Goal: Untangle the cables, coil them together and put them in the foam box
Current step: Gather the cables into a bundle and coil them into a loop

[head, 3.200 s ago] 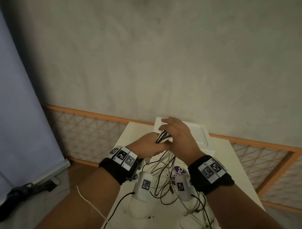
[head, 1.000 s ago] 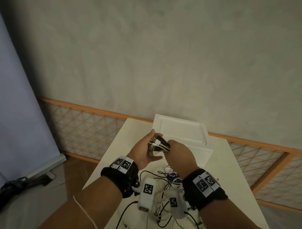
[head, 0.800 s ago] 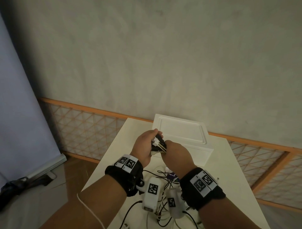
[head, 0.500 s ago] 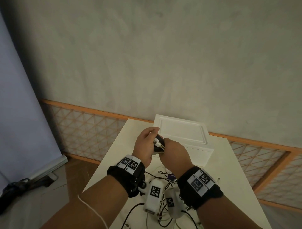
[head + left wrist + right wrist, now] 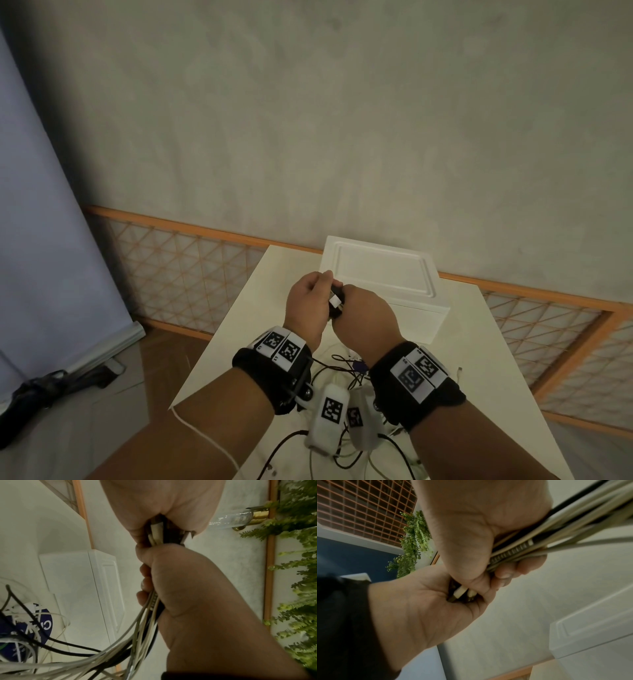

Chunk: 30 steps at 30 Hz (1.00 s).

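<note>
Both hands meet above the white table [image 5: 486,346], just in front of the closed white foam box [image 5: 380,270]. A bundle of black and white cables [image 5: 522,547] runs through my right hand [image 5: 363,313], whose fingers [image 5: 145,582] curl round it. The plug ends [image 5: 335,301] stick out toward my left hand [image 5: 310,301], which closes over them; in the right wrist view a white plug [image 5: 459,593] shows in its fist. The rest of the cables [image 5: 342,363] hangs down to the table in loose loops [image 5: 68,654].
A dark blue label or disc [image 5: 39,623] lies among the loops on the table. An orange-framed lattice fence [image 5: 191,270] runs behind the table below a grey wall. A pale roll-up screen [image 5: 41,240] stands at the left, with dark gear [image 5: 41,390] on the floor.
My left hand, flat against the plug ends a second ago, has curled its fingers over them. Both hands have edged toward the foam box, and the cables still hang slack below.
</note>
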{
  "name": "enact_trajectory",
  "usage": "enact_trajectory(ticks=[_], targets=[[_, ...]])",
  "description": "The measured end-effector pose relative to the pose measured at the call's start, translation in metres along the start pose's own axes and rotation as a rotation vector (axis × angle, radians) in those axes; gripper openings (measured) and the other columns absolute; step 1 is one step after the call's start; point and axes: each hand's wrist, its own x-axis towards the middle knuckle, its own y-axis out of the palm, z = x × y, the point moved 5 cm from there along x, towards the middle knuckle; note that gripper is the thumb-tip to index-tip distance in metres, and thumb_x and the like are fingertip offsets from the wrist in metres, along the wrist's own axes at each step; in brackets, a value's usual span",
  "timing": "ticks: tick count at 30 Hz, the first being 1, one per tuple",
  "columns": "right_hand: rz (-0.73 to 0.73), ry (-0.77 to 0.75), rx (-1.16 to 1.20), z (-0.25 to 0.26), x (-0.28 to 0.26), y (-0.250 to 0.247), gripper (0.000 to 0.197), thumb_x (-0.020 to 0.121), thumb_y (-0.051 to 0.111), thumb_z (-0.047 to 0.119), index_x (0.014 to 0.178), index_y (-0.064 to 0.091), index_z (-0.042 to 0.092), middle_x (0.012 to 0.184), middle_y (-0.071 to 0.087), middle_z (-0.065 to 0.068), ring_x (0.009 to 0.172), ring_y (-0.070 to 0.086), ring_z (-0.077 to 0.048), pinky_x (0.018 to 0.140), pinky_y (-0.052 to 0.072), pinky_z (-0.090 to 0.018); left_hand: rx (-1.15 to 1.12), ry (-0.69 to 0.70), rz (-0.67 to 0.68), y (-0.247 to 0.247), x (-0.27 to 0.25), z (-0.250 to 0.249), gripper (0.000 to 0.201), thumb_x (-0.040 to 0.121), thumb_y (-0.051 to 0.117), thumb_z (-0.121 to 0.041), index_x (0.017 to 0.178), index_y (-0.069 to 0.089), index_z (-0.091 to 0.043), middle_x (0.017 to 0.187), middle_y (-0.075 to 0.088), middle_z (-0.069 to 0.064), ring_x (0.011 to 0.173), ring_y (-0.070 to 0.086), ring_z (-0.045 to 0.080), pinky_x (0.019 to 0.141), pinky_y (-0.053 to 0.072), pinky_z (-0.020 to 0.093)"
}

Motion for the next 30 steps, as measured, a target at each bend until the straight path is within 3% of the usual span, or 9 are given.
enact_trajectory(ticks=[4, 8, 10, 14, 17, 21, 24, 28, 30], targets=[[-0.005, 0.015, 0.008, -0.002, 0.001, -0.001, 0.026, 0.087, 0.051, 0.024, 0.111, 0.057, 0.016, 0.092, 0.066, 0.001, 0.084, 0.063, -0.02, 0.066, 0.047, -0.028, 0.039, 0.054, -0.001, 0.003, -0.002, 0.001, 0.036, 0.097, 0.048, -0.033, 0.068, 0.067, -0.022, 0.084, 0.07, 0.001, 0.082, 0.063, 0.02, 0.072, 0.052, 0.04], [-0.006, 0.022, 0.007, -0.004, 0.001, -0.001, 0.031, 0.085, 0.052, 0.026, 0.115, 0.056, 0.021, 0.089, 0.067, 0.002, 0.082, 0.063, -0.019, 0.062, 0.043, -0.026, 0.05, 0.063, 0.034, 0.006, -0.004, 0.001, 0.054, 0.101, 0.03, -0.046, 0.076, 0.073, -0.025, 0.087, 0.073, 0.0, 0.088, 0.067, 0.019, 0.079, 0.054, 0.039], [0.006, 0.027, 0.022, -0.005, 0.002, -0.001, 0.036, 0.084, 0.053, 0.024, 0.119, 0.056, 0.026, 0.088, 0.068, 0.003, 0.083, 0.064, -0.018, 0.064, 0.047, -0.027, 0.018, 0.023, 0.049, 0.007, -0.002, 0.002, 0.056, 0.102, 0.031, -0.044, 0.072, 0.073, -0.021, 0.083, 0.074, 0.001, 0.084, 0.067, 0.021, 0.077, 0.054, 0.039], [0.003, 0.067, 0.018, -0.008, 0.002, -0.001, 0.027, 0.086, 0.053, 0.03, 0.109, 0.06, 0.018, 0.087, 0.068, 0.0, 0.082, 0.064, -0.02, 0.067, 0.051, -0.03, 0.081, 0.057, 0.078, 0.011, -0.001, 0.002, 0.047, 0.101, 0.038, -0.041, 0.072, 0.07, -0.022, 0.082, 0.071, -0.003, 0.083, 0.065, 0.018, 0.08, 0.052, 0.039], [-0.006, 0.089, -0.01, -0.011, 0.002, 0.0, 0.024, 0.088, 0.051, 0.033, 0.105, 0.058, 0.017, 0.087, 0.067, -0.002, 0.081, 0.064, -0.021, 0.063, 0.046, -0.028, 0.119, 0.11, 0.127, 0.014, -0.004, 0.0, 0.047, 0.101, 0.033, -0.045, 0.077, 0.066, -0.021, 0.085, 0.067, -0.003, 0.084, 0.062, 0.015, 0.078, 0.049, 0.035], [0.009, -0.065, -0.195, -0.002, 0.001, 0.003, 0.022, 0.093, 0.041, 0.025, 0.102, 0.059, 0.017, 0.092, 0.066, -0.003, 0.087, 0.064, -0.021, 0.061, 0.039, -0.027, 0.283, 0.247, 0.142, 0.017, -0.007, -0.003, 0.02, 0.089, 0.063, -0.038, 0.075, 0.059, -0.025, 0.078, 0.061, -0.01, 0.074, 0.056, 0.006, 0.071, 0.048, 0.023], [0.044, -0.07, -0.176, -0.003, 0.001, 0.008, 0.023, 0.092, 0.041, 0.023, 0.1, 0.061, 0.014, 0.092, 0.065, -0.003, 0.088, 0.062, -0.021, 0.064, 0.039, -0.028, 0.425, 0.306, 0.097, 0.012, 0.0, -0.002, 0.022, 0.089, 0.064, -0.026, 0.069, 0.054, -0.025, 0.07, 0.057, -0.01, 0.066, 0.052, 0.002, 0.062, 0.041, 0.016], [0.192, -0.047, -0.104, -0.006, 0.007, 0.027, 0.01, 0.083, 0.05, 0.017, 0.074, 0.053, 0.014, 0.066, 0.048, 0.003, 0.071, 0.053, -0.018, 0.056, 0.037, -0.025, 0.516, 0.294, 0.106, 0.007, 0.009, -0.001, 0.025, 0.088, 0.061, -0.02, 0.065, 0.051, -0.022, 0.063, 0.051, -0.007, 0.059, 0.046, 0.005, 0.056, 0.038, 0.018], [0.239, -0.008, -0.045, -0.008, 0.01, 0.034, 0.014, 0.075, 0.054, 0.014, 0.063, 0.048, 0.014, 0.06, 0.046, 0.003, 0.065, 0.052, -0.018, 0.052, 0.037, -0.026, 0.497, 0.264, 0.099, 0.005, 0.013, 0.002, 0.025, 0.086, 0.06, -0.016, 0.063, 0.051, -0.02, 0.06, 0.05, -0.006, 0.057, 0.045, 0.008, 0.055, 0.037, 0.02]])
